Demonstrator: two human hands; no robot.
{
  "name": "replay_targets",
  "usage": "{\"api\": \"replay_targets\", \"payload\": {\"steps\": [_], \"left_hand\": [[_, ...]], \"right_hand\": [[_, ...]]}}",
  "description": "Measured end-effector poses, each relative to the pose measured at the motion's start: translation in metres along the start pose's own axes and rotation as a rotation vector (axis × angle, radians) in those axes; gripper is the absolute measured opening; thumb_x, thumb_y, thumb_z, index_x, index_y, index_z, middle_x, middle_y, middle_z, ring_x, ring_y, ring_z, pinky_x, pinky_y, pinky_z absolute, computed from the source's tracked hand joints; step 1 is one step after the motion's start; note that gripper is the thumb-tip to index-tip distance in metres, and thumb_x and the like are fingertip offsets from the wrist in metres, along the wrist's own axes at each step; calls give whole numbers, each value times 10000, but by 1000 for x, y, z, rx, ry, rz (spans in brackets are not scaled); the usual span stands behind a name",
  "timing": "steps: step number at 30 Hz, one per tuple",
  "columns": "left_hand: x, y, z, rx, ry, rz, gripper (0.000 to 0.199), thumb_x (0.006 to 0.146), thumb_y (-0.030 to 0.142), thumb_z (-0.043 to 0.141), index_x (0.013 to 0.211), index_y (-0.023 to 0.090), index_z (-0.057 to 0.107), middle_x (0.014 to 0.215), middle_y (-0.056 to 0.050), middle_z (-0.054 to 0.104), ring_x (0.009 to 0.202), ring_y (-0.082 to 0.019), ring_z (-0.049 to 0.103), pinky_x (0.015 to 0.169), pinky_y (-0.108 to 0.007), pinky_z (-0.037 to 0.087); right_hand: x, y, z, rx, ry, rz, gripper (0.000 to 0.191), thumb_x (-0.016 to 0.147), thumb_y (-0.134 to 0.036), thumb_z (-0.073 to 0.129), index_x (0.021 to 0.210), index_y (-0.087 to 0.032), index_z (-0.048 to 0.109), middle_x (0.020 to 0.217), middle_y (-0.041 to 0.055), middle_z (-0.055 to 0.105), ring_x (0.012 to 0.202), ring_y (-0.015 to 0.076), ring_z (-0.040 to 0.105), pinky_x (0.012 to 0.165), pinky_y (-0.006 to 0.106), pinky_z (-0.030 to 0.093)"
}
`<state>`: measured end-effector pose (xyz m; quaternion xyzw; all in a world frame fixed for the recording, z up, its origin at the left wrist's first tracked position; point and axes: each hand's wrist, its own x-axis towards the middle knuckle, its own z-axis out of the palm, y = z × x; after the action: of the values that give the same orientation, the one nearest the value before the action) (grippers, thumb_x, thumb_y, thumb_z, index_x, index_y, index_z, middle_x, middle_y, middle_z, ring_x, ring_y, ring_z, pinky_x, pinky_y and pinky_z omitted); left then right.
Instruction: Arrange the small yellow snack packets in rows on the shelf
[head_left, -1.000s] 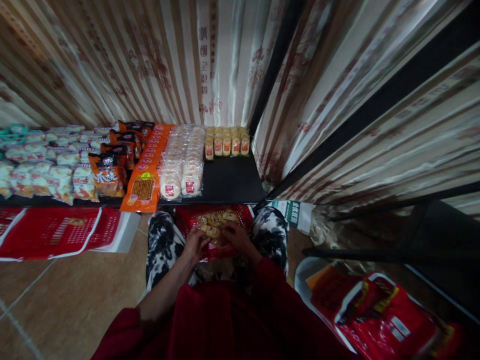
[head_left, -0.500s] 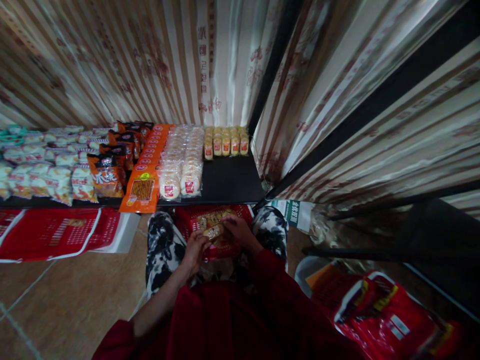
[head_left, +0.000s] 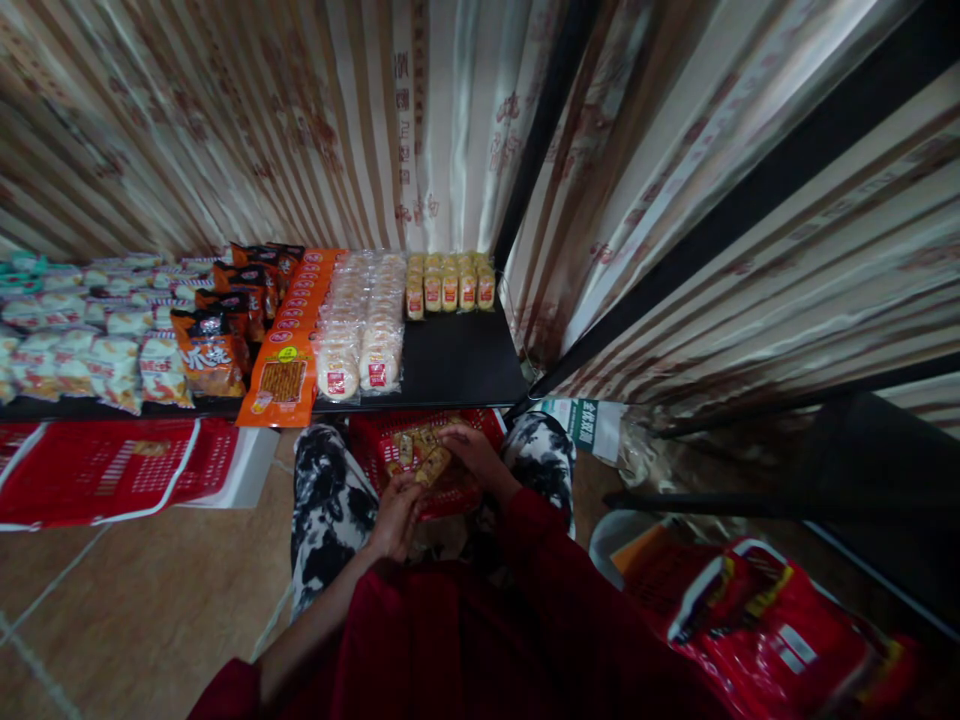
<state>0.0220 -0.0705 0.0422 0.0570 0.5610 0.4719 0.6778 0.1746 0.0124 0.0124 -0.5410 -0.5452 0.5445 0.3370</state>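
Between my knees stands a red plastic basket (head_left: 365,432) with several small wrapped snacks (head_left: 406,446) in it. Over the basket, one yellowish-brown wrapped snack (head_left: 433,466) slants between my two hands. The fingers of my left hand (head_left: 399,508) are closed on its lower left end. My right hand (head_left: 471,452) pinches its upper right end. In front of me on a black shelf (head_left: 465,365) are rows of small yellow wrapped cakes (head_left: 450,290) and round pale wrapped biscuits (head_left: 360,330).
Orange packets (head_left: 281,365), black-orange bags (head_left: 210,355) and white bags (head_left: 116,365) line the shelf's left. A second red basket (head_left: 97,470) lies on its left underside. Red bags (head_left: 780,630) lie at the right. Curtains (head_left: 450,120) hang behind; black metal bars (head_left: 720,240) cross at right.
The held snack has come slightly lower and tilts more steeply. My left hand has moved down and a little right; my right hand has shifted slightly.
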Motion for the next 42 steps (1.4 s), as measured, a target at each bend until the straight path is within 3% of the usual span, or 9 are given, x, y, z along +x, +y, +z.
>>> {"api": "replay_targets", "payload": {"steps": [9,17,26,32,39,42], "left_hand": [[-12,5,7,-60,-26,-70,144,658,58,619,727,164,549,667,18,603,567,-78,547,520,-176,399],[-16,15,13,-145,-62,-136,151,724,48,527,823,157,562,687,10,614,536,-72,551,491,-170,404],[-15,24,14,-320,-87,-272,161,769,28,451,871,120,535,650,-34,617,496,-70,568,399,-117,404],[-11,28,14,-366,-32,-279,134,825,44,431,881,120,527,647,-29,618,512,-76,601,382,-98,429],[-8,31,11,-386,-23,-279,132,883,97,405,877,113,535,652,-29,627,516,-73,612,393,-93,445],[-8,31,10,-369,-38,-272,151,905,142,389,887,107,535,677,-37,639,528,-81,621,391,-97,443]], "right_hand": [[-1,-7,2,107,-17,79,285,684,-362,578,883,-175,660,844,22,676,773,161,603,733,288,455],[-1,-4,7,190,-61,89,289,707,-390,552,872,-179,658,872,30,685,797,169,618,749,294,472],[-14,-33,1,57,-113,-60,385,835,-480,418,842,-205,688,920,56,678,938,203,596,893,336,438],[-14,-25,0,-4,-108,-153,538,861,-579,308,919,-203,688,963,55,670,983,212,574,937,348,394],[-14,-15,8,265,-115,40,484,737,-592,527,951,-182,670,939,45,677,842,196,606,794,324,475],[-15,-14,9,279,-93,68,434,727,-552,563,938,-189,670,945,38,673,859,190,602,795,314,474]]}}
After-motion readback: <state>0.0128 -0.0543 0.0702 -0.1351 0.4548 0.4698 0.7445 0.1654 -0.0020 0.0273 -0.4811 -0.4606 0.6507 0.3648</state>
